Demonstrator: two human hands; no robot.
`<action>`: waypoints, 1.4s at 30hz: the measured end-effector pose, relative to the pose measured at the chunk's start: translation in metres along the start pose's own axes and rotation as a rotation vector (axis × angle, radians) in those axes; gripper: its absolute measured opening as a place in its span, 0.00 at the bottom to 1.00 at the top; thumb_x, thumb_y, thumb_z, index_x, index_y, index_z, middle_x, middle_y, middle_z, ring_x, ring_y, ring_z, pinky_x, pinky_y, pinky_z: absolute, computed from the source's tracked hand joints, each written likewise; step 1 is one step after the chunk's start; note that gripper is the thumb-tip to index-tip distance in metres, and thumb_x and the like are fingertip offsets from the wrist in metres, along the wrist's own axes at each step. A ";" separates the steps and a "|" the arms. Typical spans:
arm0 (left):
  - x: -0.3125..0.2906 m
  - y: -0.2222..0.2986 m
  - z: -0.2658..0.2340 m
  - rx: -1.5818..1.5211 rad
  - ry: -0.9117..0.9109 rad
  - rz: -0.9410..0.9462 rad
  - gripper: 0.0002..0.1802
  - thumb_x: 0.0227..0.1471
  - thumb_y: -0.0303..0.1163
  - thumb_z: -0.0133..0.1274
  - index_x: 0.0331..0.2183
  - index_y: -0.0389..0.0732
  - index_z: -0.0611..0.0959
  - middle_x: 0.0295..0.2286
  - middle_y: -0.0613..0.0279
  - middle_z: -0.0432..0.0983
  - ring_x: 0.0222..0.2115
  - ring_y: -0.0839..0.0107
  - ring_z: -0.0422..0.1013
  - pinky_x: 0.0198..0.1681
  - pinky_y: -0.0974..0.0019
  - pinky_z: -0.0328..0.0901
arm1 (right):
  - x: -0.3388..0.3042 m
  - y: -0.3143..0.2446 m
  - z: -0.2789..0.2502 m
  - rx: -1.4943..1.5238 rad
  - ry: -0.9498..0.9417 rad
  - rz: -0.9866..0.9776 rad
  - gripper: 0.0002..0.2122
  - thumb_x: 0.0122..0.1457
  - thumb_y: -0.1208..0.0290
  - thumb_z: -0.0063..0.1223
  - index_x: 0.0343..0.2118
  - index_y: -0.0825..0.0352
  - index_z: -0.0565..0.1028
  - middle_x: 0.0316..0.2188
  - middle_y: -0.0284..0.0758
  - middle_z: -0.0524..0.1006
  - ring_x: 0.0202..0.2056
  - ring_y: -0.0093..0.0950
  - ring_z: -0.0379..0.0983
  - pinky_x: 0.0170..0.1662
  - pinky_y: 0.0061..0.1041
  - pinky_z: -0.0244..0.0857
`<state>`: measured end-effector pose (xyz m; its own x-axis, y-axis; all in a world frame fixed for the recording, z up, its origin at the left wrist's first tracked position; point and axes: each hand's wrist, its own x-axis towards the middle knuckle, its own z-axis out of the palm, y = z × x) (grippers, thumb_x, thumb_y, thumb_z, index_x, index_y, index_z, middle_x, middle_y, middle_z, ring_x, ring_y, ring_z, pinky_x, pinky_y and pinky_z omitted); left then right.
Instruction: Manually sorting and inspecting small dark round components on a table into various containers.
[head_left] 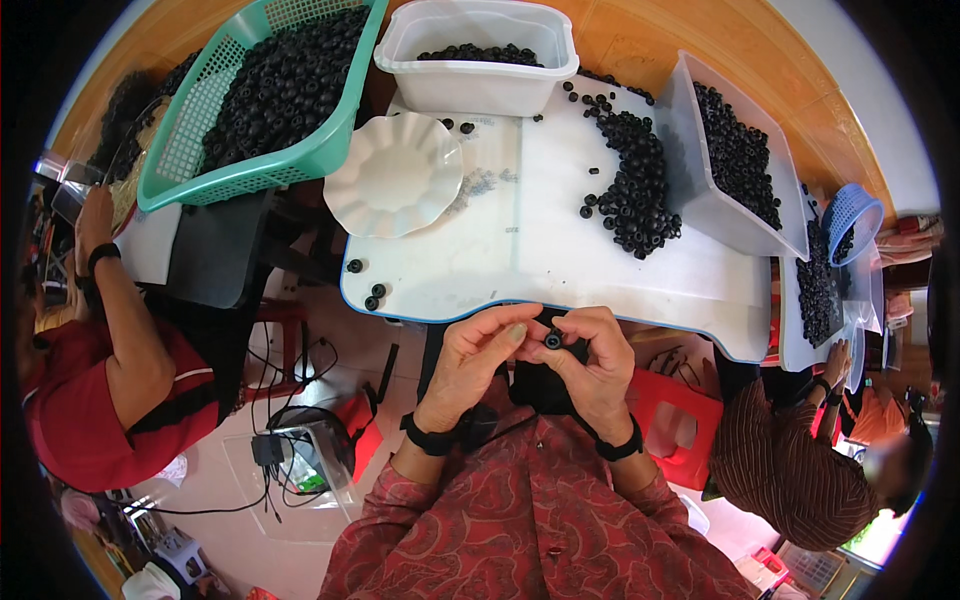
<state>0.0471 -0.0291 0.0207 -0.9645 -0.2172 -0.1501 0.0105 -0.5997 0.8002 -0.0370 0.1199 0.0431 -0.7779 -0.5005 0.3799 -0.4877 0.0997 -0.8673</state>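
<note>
Just off the near edge of the white table (pixel 560 262), my two hands meet in front of my body. My right hand (pixel 600 372) pinches a small round black part (pixel 553 340) with a hole in it, between thumb and forefinger. Close beside it, the thumb of my left hand (pixel 470 358) presses toward its bent fingers; whatever lies between them is hidden. A heap of similar black parts (pixel 632 180) spreads over the table's right half. A few loose black parts (pixel 374 297) lie at its left corner, near a scalloped white dish (pixel 393 175).
A green basket (pixel 155 180) and a white tub (pixel 470 88), both with black parts, stand at the far side. A translucent bin (pixel 690 150) of them stands at right. Co-workers sit left (pixel 110 400) and right (pixel 800 450). A red stool (pixel 680 420) and cables (pixel 265 480) are below.
</note>
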 end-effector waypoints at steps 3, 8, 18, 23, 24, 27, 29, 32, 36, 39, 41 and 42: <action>-0.001 0.002 0.002 -0.009 0.005 -0.036 0.16 0.62 0.26 0.47 0.50 0.32 0.77 0.40 0.58 0.78 0.40 0.76 0.74 0.44 0.72 0.69 | 0.001 -0.005 0.001 -0.016 -0.013 -0.002 0.18 0.41 0.79 0.71 0.37 0.66 0.77 0.33 0.33 0.75 0.29 0.22 0.71 0.33 0.20 0.67; -0.002 0.005 0.003 -0.020 0.018 -0.071 0.16 0.61 0.24 0.48 0.50 0.31 0.77 0.40 0.57 0.78 0.41 0.75 0.73 0.47 0.70 0.68 | 0.002 -0.007 0.002 -0.030 -0.017 -0.006 0.18 0.40 0.78 0.72 0.36 0.66 0.77 0.34 0.34 0.75 0.30 0.22 0.71 0.33 0.20 0.68; -0.002 0.004 0.005 0.011 0.032 0.001 0.15 0.61 0.27 0.51 0.48 0.36 0.80 0.36 0.66 0.78 0.35 0.83 0.72 0.39 0.78 0.68 | 0.004 -0.010 0.005 -0.051 -0.072 -0.041 0.17 0.42 0.77 0.72 0.35 0.67 0.76 0.32 0.35 0.76 0.31 0.25 0.73 0.32 0.21 0.70; -0.003 0.002 0.001 0.033 0.034 -0.002 0.15 0.59 0.24 0.51 0.48 0.34 0.79 0.37 0.63 0.79 0.37 0.81 0.73 0.41 0.76 0.68 | 0.001 -0.008 0.005 -0.062 -0.091 -0.033 0.16 0.42 0.77 0.71 0.35 0.67 0.76 0.33 0.34 0.75 0.31 0.25 0.73 0.32 0.21 0.70; -0.003 0.003 0.001 0.025 0.038 -0.011 0.15 0.59 0.23 0.51 0.48 0.33 0.79 0.38 0.61 0.79 0.37 0.79 0.73 0.43 0.74 0.69 | 0.001 -0.008 0.005 -0.062 -0.091 -0.032 0.16 0.43 0.77 0.71 0.35 0.67 0.76 0.33 0.34 0.75 0.31 0.25 0.73 0.33 0.21 0.70; -0.004 0.003 0.000 -0.012 -0.010 0.030 0.16 0.57 0.20 0.51 0.48 0.32 0.78 0.38 0.59 0.79 0.39 0.76 0.74 0.45 0.72 0.69 | 0.002 -0.009 0.007 -0.062 -0.101 -0.011 0.16 0.44 0.77 0.70 0.36 0.68 0.76 0.34 0.35 0.75 0.34 0.26 0.74 0.36 0.23 0.70; -0.002 0.000 -0.001 -0.021 -0.029 0.067 0.17 0.56 0.19 0.52 0.49 0.32 0.78 0.38 0.59 0.79 0.39 0.76 0.74 0.44 0.71 0.70 | 0.008 -0.013 0.008 -0.027 -0.136 -0.014 0.15 0.45 0.78 0.68 0.37 0.68 0.76 0.34 0.36 0.76 0.35 0.27 0.74 0.39 0.23 0.69; 0.001 -0.002 -0.003 -0.046 0.004 0.065 0.18 0.56 0.18 0.52 0.49 0.32 0.77 0.37 0.58 0.79 0.37 0.74 0.75 0.42 0.70 0.72 | 0.011 -0.012 0.007 0.079 -0.176 0.035 0.14 0.49 0.80 0.64 0.40 0.69 0.76 0.35 0.36 0.76 0.37 0.26 0.74 0.41 0.23 0.68; 0.002 0.003 0.002 -0.119 0.047 0.004 0.15 0.57 0.18 0.51 0.47 0.31 0.77 0.35 0.55 0.79 0.33 0.71 0.77 0.39 0.68 0.76 | 0.011 0.000 0.006 0.234 -0.166 0.177 0.09 0.55 0.81 0.58 0.40 0.70 0.77 0.34 0.34 0.77 0.37 0.22 0.73 0.41 0.20 0.67; 0.006 -0.002 -0.001 -0.084 0.097 -0.007 0.11 0.57 0.20 0.51 0.43 0.31 0.78 0.35 0.55 0.79 0.31 0.70 0.78 0.37 0.67 0.76 | 0.014 0.005 0.012 0.271 -0.120 0.261 0.05 0.58 0.81 0.55 0.37 0.71 0.77 0.33 0.34 0.77 0.35 0.20 0.72 0.40 0.19 0.66; 0.009 -0.006 -0.005 -0.009 0.167 0.028 0.09 0.57 0.20 0.52 0.41 0.31 0.78 0.34 0.55 0.79 0.31 0.70 0.78 0.37 0.68 0.76 | 0.016 0.005 0.019 0.290 -0.044 0.355 0.04 0.58 0.80 0.56 0.36 0.72 0.77 0.32 0.33 0.77 0.34 0.19 0.72 0.39 0.19 0.66; 0.012 -0.008 -0.007 0.051 0.211 0.068 0.08 0.57 0.20 0.52 0.40 0.31 0.79 0.33 0.55 0.79 0.31 0.70 0.78 0.37 0.68 0.76 | 0.018 0.006 0.020 0.300 -0.006 0.402 0.04 0.58 0.80 0.56 0.35 0.72 0.77 0.31 0.32 0.77 0.33 0.19 0.72 0.39 0.18 0.66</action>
<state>0.0376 -0.0325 0.0089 -0.8855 -0.4150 -0.2088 0.0549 -0.5398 0.8400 -0.0457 0.0939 0.0383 -0.8783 -0.4780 -0.0041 -0.0140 0.0344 -0.9993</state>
